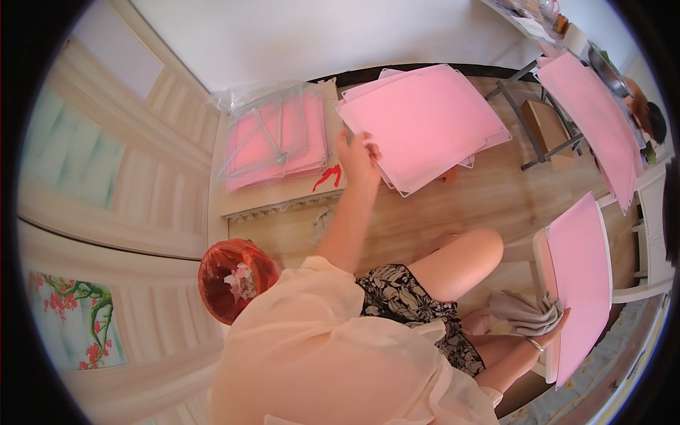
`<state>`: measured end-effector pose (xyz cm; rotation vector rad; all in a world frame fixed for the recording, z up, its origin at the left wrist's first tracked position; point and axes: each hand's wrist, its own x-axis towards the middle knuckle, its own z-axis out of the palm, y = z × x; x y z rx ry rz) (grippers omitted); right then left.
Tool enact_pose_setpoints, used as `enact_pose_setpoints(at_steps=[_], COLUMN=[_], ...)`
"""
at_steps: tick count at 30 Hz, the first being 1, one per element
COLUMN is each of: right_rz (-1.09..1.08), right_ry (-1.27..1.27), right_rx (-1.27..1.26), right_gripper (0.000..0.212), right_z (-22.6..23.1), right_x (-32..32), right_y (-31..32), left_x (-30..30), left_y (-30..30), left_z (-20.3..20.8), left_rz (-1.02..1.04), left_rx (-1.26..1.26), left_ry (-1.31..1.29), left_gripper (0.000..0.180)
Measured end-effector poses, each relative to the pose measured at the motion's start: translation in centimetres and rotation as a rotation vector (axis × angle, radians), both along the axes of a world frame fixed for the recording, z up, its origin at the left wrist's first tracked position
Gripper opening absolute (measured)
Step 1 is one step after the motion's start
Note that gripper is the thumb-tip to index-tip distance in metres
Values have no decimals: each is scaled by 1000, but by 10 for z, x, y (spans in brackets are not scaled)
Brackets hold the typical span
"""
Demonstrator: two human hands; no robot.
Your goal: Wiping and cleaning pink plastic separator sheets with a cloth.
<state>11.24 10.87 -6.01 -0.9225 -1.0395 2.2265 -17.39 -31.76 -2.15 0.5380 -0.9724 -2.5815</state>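
My left hand (361, 152) reaches forward, its fingers curled at the left edge of a pink sheet (428, 120). This thin, rounded-corner sheet lies on top of a loose, fanned-out pile of similar ones. On the right, my right hand (558, 331), a bracelet at its wrist, is beside the near edge of a pink sheet (582, 283) on a white chair. A bunched grey cloth (533, 313) is gathered against its fingers and seems to be in its grip; the fingertips are partly hidden.
A low pale platform (283, 197) holds another pink stack (280, 131) under clear plastic. A red-lined bin (237, 280) stands at my left. More pink sheets (591, 117) lie on a dark-legged stand at the far right. Pale cabinet doors (166, 163) line the left.
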Motion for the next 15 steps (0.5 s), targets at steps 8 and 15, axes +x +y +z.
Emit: enact_pose_setpoints(at_steps=[8, 15], right_rz=[96, 130], right_ry=[18, 104], right_rx=[-102, 123], right_gripper=[49, 47], right_z=[1, -24], right_x=[-12, 14], right_y=[-9, 5], left_x=[12, 128], left_y=[-14, 171], left_z=[14, 8], left_rz=[-215, -1595], left_rx=[136, 7], left_ry=[64, -20], left_gripper=[17, 12])
